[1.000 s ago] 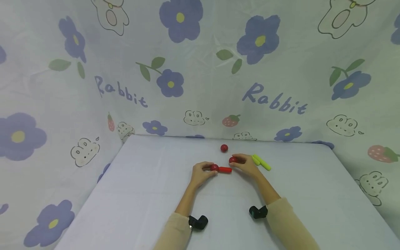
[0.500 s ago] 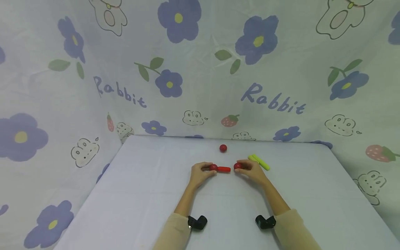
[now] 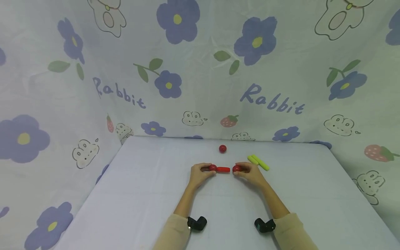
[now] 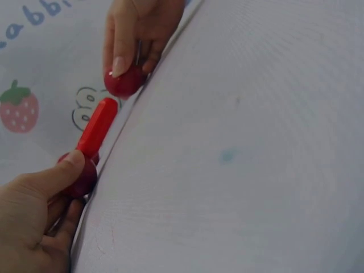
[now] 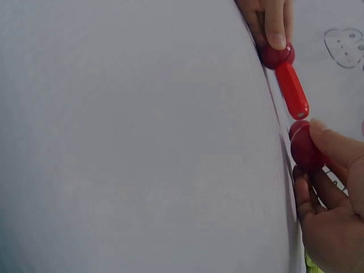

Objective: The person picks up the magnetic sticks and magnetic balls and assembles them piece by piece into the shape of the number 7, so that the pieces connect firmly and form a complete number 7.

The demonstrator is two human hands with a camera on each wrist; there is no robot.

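Note:
My left hand [image 3: 199,174] pinches a dark red ball [image 3: 213,167] between thumb and fingers. A bright red rod [image 3: 223,169] sticks out from that ball toward the right, its far end free. Facing that end, my right hand [image 3: 252,173] pinches a second dark red ball [image 3: 237,168]. In the right wrist view a narrow gap shows between the tip of the rod [image 5: 292,91] and the right-hand ball [image 5: 307,149]. The left wrist view has both balls and the rod [image 4: 98,128] nearly in one line.
A third red ball [image 3: 223,149] lies farther back on the white-covered table [image 3: 150,194]. Two yellow-green rods [image 3: 260,162] lie side by side behind my right hand. A patterned cloth [image 3: 200,69] hangs upright along the table's back edge.
My right hand has brought its ball nearer to me, away from beside the yellow-green rods, into line with the red rod's free end. The left hand keeps its place and its grip.

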